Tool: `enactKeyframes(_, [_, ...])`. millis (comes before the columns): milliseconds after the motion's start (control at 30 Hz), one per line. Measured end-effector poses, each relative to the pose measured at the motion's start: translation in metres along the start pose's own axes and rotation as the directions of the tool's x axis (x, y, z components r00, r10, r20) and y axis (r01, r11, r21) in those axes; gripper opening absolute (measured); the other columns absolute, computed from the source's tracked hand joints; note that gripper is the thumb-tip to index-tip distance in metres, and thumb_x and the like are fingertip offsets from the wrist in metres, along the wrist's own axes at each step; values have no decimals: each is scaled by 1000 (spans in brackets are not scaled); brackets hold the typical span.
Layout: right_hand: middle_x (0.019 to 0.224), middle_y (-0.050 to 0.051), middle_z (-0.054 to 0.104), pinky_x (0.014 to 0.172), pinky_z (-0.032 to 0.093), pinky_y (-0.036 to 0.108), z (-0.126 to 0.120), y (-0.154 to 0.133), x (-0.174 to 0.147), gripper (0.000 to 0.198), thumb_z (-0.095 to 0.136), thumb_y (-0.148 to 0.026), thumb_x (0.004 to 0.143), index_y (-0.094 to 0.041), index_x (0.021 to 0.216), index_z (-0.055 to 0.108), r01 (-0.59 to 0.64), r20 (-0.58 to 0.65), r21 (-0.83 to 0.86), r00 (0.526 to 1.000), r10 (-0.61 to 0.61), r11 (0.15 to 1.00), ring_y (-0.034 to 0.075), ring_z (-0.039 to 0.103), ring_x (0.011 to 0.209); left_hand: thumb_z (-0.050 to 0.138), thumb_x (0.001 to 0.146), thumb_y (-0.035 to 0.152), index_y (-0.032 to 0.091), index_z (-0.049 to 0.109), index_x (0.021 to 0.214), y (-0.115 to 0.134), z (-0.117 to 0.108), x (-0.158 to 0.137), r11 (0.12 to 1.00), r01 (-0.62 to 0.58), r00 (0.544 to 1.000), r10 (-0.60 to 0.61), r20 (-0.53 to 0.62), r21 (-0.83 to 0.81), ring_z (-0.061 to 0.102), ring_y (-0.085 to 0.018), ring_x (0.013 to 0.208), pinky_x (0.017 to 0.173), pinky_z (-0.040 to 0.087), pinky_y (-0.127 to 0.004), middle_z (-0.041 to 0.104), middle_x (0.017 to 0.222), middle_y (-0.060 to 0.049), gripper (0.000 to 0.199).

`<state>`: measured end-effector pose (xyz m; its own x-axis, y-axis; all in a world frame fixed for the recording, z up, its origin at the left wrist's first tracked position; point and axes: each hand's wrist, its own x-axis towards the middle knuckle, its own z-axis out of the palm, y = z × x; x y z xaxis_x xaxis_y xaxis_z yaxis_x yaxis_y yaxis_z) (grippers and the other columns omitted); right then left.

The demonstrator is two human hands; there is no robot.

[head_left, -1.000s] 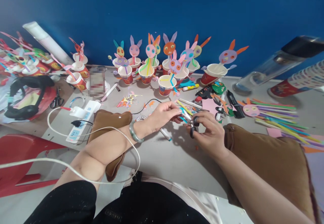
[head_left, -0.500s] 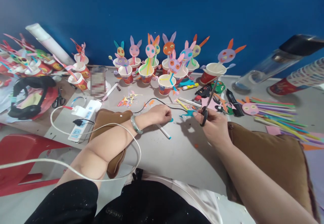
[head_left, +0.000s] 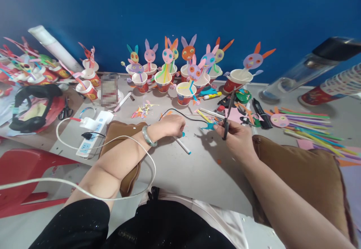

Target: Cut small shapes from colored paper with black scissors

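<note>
My left hand (head_left: 172, 126) is closed, palm side hidden, with a small blue paper piece (head_left: 183, 134) showing at its fingertips. A white marker (head_left: 183, 146) with a blue tip lies on the table just below that hand. My right hand (head_left: 238, 138) grips dark-handled scissors (head_left: 230, 108), their blades pointing up and away from me. By the right thumb and fingertips is a jagged blue paper scrap (head_left: 208, 126); whether they pinch it or only touch it, I cannot tell.
Paper cups with rabbit-faced figures (head_left: 184, 93) stand along the blue wall. Brown cushions (head_left: 296, 181) lie under my forearms. A power strip (head_left: 94, 134) and a white cable (head_left: 113, 200) are at left. Colored strips (head_left: 310, 121) and a black marker (head_left: 261, 113) lie at right.
My left hand has moved slightly left, and the small blue piece has gone with it. The scissors have tilted a little more upright in my right hand.
</note>
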<state>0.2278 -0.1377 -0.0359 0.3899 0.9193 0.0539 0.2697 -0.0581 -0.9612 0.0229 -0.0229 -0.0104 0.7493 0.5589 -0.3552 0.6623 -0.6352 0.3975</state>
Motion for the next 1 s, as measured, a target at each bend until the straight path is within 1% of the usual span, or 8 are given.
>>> enactKeyframes(100, [65, 2, 62, 53, 47, 30, 0, 0, 0, 32, 84, -46, 67, -21, 65, 64, -14, 7, -2, 1000, 14, 1000, 17, 57, 61, 68, 66, 20, 18, 67, 69, -1, -5, -3, 1000, 2, 1000, -2, 16, 22, 53, -17, 68, 60, 32, -30, 65, 72, -3, 4])
enactKeyframes(233, [67, 2, 63, 56, 49, 31, 0, 0, 0, 31, 85, -45, 66, -22, 66, 65, -14, -3, -3, 1000, 14, 1000, 17, 58, 62, 66, 68, 21, 18, 68, 74, -1, -6, -3, 1000, -6, 1000, 6, -20, -1, 55, -19, 73, 63, 34, -31, 65, 73, -4, 7])
enactKeyframes(400, [68, 2, 64, 55, 49, 32, 0, 4, 2, 31, 85, -45, 68, -22, 64, 63, 12, -7, -5, 1000, -12, 1000, 18, 59, 62, 62, 70, 15, 17, 69, 73, -4, 5, 4, 990, -139, 989, 139, -52, -3, 57, -19, 76, 66, 36, -31, 68, 79, -6, 8])
enactKeyframes(567, [68, 1, 64, 56, 47, 31, 0, 6, 2, 27, 83, -41, 70, -22, 67, 64, 11, -6, 11, 1000, -11, 1000, 18, 59, 62, 64, 70, 16, 17, 70, 68, -9, 2, 3, 981, -196, 981, 196, 3, 0, 53, -16, 67, 61, 32, -30, 64, 68, -4, 7])
enactKeyframes(700, [69, 1, 64, 58, 47, 33, 0, 5, 2, 26, 84, -41, 69, -23, 68, 65, -4, -2, 26, 1000, 4, 1000, 18, 59, 63, 71, 67, 24, 19, 74, 81, -12, -3, -2, 952, -306, 945, 307, 117, -29, 54, -16, 72, 63, 35, -28, 65, 80, -3, 15])
enactKeyframes(800, [68, 2, 63, 57, 48, 34, 0, 4, 2, 28, 85, -42, 67, -23, 66, 65, -3, -1, 25, 1000, 3, 1000, 19, 59, 63, 73, 63, 20, 19, 73, 83, -12, 0, -3, 922, -387, 905, 379, 194, 7, 55, -18, 82, 67, 37, -28, 65, 87, -5, 20])
enactKeyframes(900, [65, 1, 61, 57, 48, 34, -1, 3, 3, 28, 85, -42, 68, -24, 66, 64, 7, 7, 19, 1000, -7, 1000, 19, 59, 63, 68, 66, 15, 18, 72, 82, -12, 3, -2, 912, -408, 897, 392, 206, 37, 55, -19, 84, 71, 39, -29, 65, 91, -6, 17])
enactKeyframes(1000, [65, 1, 60, 57, 48, 34, -1, 3, 3, 27, 83, -42, 70, -24, 66, 64, 14, 14, 9, 1000, -14, 1000, 19, 59, 64, 66, 67, 18, 18, 73, 81, -13, 1, -1, 926, -378, 905, 368, 212, 6, 55, -18, 80, 69, 39, -29, 66, 89, -6, 16])
